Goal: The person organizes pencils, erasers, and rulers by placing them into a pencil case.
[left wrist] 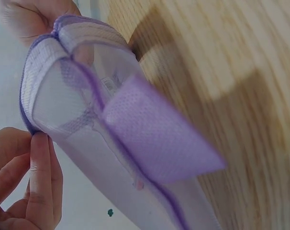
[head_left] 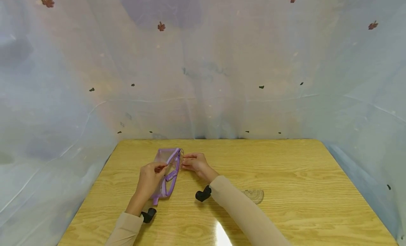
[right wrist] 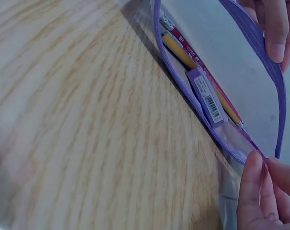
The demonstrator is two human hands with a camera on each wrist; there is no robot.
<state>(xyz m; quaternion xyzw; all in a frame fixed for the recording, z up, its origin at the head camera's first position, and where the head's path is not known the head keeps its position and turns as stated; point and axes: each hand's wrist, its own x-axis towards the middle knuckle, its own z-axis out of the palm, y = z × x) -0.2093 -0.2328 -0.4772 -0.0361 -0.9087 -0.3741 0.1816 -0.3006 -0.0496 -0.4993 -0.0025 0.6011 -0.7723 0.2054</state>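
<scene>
A purple mesh pencil case [head_left: 157, 155] lies on the table, its zipped mouth spread wide. My left hand [head_left: 150, 178] pinches one edge of that mouth between thumb and fingers. At the far end, my right hand [head_left: 196, 164] pinches the corner where the zip's two sides meet, as the right wrist view shows. Inside lie a purple-sleeved eraser [right wrist: 206, 96] with a barcode, a yellow pencil [right wrist: 179, 51] and a red pencil [right wrist: 185, 45]. Something of clear plastic [right wrist: 227, 196] shows beside the right fingers. A purple fabric tab [left wrist: 159, 134] sticks out at the near end.
A clear protractor [head_left: 254, 195] lies on the wooden table [head_left: 295, 168], close by the right sleeve. Each wrist wears a black camera mount [head_left: 203, 194]. A pale patterned curtain [head_left: 222, 62] surrounds the table at the back and sides.
</scene>
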